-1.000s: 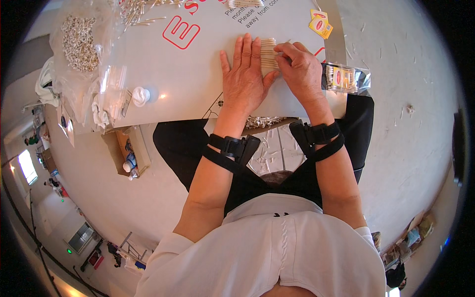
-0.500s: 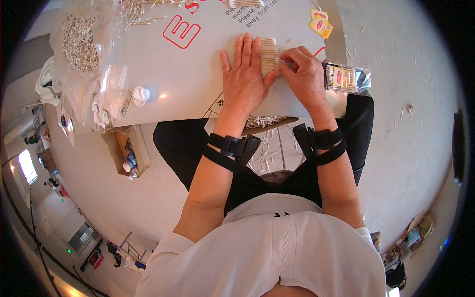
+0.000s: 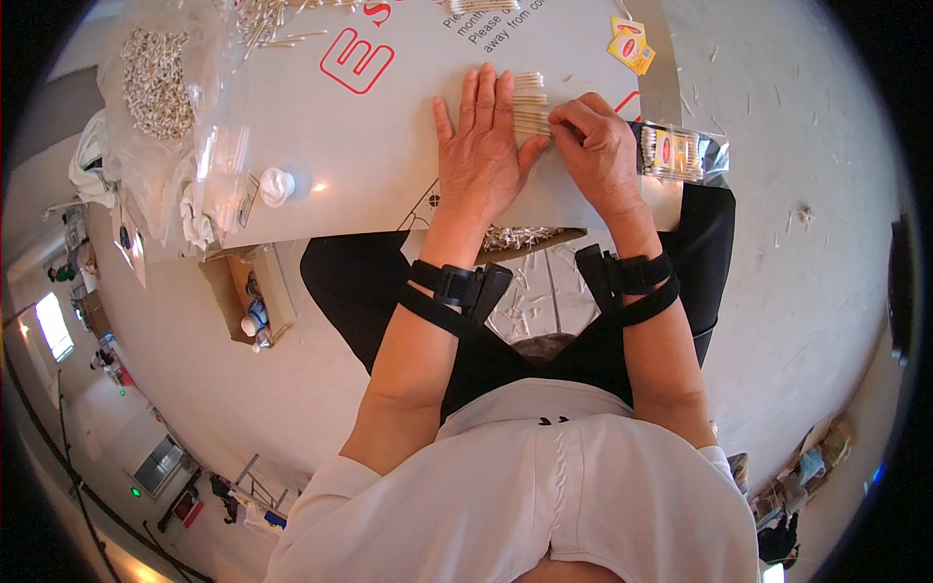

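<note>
— Pale grey tabletop (image 3: 369,165) with red printed marks fills the upper part of the view, and a light concrete floor (image 3: 797,291) runs all round it. What are the hands doing?

— Left hand (image 3: 483,155) lies flat, fingers spread and pointing away from the body, pressing on a row of thin wooden cotton swabs (image 3: 530,102). Right hand (image 3: 601,151) sits just beside it, fingers curled, pinching the near end of that row with its fingertips (image 3: 559,121).

— Which way do the swabs run?

— Their long axis goes side to side, from the left hand's fingers toward the right hand. They lie parallel, stacked edge to edge away from the body, their tips sticking out beyond the left hand's fingers.

— And around the hands?

— Just right of the right hand, at the tabletop's edge, lies a clear packet of swabs (image 3: 671,154) with a red label. Beyond it, farther from the body, are yellow tags (image 3: 632,47). Well to the left of the left hand sits a small white cap (image 3: 276,185), and farther left a clear bag of small pale pieces (image 3: 155,83). Loose swabs (image 3: 267,19) scatter at the far edge. Both wrists wear black straps (image 3: 457,287).
</note>
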A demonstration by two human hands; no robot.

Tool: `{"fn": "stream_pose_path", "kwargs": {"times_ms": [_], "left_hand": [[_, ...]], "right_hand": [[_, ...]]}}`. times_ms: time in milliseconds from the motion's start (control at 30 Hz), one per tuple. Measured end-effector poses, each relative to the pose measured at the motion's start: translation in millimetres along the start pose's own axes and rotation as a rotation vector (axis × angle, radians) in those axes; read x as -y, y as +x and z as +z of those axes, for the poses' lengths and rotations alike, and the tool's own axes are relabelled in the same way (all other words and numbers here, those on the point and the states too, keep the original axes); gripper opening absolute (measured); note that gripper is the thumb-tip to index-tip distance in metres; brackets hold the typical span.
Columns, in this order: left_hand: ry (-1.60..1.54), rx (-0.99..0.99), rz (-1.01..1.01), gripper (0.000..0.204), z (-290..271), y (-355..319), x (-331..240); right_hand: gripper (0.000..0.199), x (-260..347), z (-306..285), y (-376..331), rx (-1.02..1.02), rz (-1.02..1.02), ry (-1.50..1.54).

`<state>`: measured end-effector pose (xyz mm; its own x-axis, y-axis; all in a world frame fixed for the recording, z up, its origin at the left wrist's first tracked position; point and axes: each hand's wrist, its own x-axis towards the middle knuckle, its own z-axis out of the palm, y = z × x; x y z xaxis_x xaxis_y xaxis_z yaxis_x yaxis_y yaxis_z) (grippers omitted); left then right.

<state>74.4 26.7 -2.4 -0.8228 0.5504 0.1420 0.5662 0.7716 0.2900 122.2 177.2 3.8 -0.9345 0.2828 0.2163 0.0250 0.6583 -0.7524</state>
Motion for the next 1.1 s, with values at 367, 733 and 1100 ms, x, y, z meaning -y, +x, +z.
{"fn": "stream_pose_path", "kwargs": {"times_ms": [367, 733, 1100], "left_hand": [[0.002, -0.003, 0.001, 0.08, 0.4, 0.2, 0.1], [0.009, -0.003, 0.0, 0.08, 0.0, 0.5, -0.2], [-0.007, -0.006, -0.001, 0.079, 0.7, 0.0, 0.5]], "right_hand": [[0.006, 0.3, 2.8, -0.2, -0.017, 0.004, -0.001], [0.008, 0.2, 1.2, 0.5, -0.009, -0.013, -0.033], [0.017, 5.1, 3.7, 8.9, -0.014, 0.085, -0.056]]}}
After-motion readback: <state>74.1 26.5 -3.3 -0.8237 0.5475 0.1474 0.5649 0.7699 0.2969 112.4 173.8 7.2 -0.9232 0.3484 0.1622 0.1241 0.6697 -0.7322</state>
